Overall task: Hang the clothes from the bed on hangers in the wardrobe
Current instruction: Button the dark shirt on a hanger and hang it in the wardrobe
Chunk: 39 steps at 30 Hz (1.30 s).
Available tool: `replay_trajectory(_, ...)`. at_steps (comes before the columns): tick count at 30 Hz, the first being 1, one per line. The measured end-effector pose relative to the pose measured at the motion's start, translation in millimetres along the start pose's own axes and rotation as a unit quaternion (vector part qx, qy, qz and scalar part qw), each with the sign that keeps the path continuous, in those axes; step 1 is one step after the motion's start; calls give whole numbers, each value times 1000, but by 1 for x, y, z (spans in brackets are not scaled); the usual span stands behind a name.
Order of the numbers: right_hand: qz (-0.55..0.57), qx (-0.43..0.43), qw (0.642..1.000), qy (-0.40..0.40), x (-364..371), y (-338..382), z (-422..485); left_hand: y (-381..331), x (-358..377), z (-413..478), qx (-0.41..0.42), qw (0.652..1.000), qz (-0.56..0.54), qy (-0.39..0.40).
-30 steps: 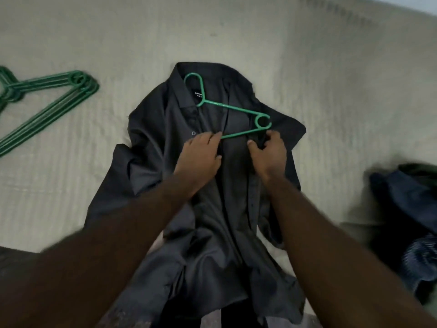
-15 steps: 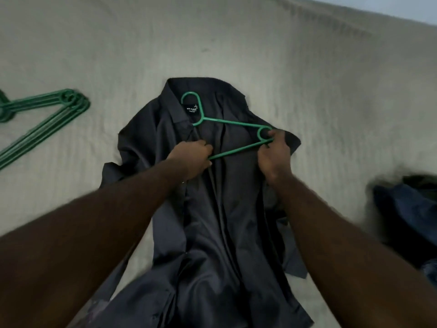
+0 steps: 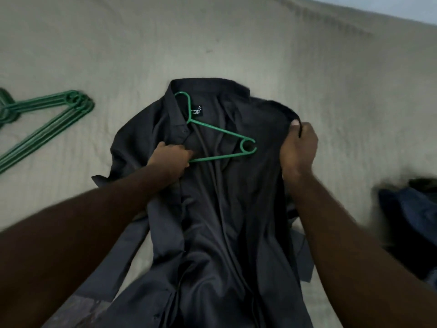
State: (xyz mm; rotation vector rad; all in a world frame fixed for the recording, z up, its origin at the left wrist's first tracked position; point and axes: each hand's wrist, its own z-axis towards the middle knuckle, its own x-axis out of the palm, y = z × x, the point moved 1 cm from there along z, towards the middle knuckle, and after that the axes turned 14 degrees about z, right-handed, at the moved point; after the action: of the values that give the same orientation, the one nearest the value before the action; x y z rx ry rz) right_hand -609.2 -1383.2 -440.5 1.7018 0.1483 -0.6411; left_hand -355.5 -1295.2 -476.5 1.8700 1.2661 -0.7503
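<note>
Dark shirt (image 3: 224, 221) lies open, collar at 12 o'clock, on the bed (image 3: 236, 43). A green hanger (image 3: 220, 131) lies inside it. Left hand (image 3: 169, 159) reaches in from 8 o'clock, fingers clenched on the hanger's lower bar, possibly some fabric too (blurred). Right hand (image 3: 299, 150) comes from 4 o'clock and pinches the shirt's shoulder edge. Spare hangers (image 3: 47, 121) sit at 9 o'clock.

Cropped hanger stack (image 3: 79, 102) at left edge; blurred clothes pile (image 3: 411, 209) at right

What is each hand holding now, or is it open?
The left hand is closed on the lower bar of the green hanger.
The right hand is closed, gripping the edge of the dark shirt.
</note>
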Motion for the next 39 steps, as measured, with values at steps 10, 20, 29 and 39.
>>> replay_trajectory(10,-211,-74,862,454,47,-27,-122,-1,-3,3,-134,979,-130,-83)
replay_trajectory(20,-237,11,895,379,59,-23,-131,14,-5,16,-203,959,-158,-118)
replay_trajectory(29,-191,-94,916,339,83,8,-119,28,19,-28,-311,911,-263,-66)
replay_trajectory(39,-89,-6,948,306,110,-8,-96,18,21,-50,-114,883,-455,-12)
